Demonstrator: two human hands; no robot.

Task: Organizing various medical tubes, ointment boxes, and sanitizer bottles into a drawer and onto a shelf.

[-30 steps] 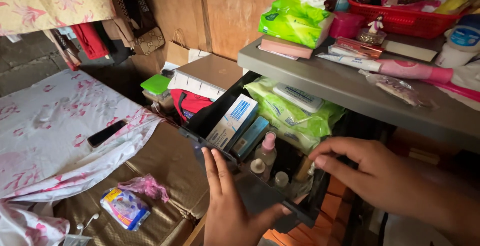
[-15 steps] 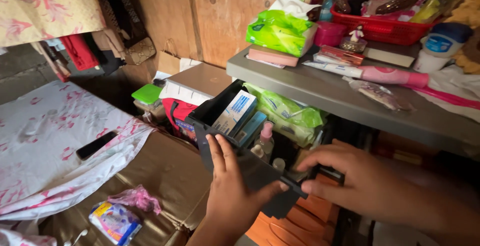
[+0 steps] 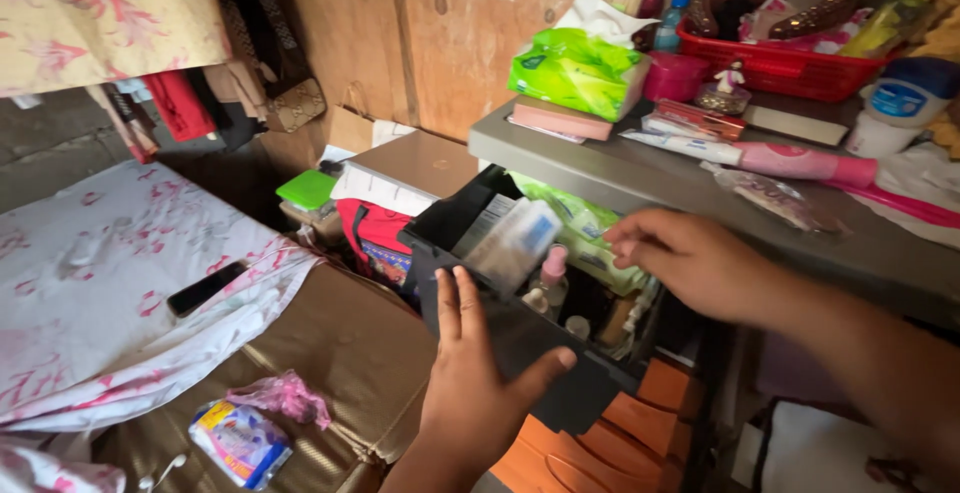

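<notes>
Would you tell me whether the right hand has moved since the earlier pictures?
Yes. The right hand has risen from the drawer front toward the shelf edge above.

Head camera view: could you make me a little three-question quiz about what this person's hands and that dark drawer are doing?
1. True or false: the left hand lies flat against the front of the dark drawer.
2. The right hand is: A) over the open drawer, B) on the black phone, C) in the red basket.
3. What colour is the cap of the small bottle in the drawer?

Key: 1 true; 2 A; 3 pink.
</notes>
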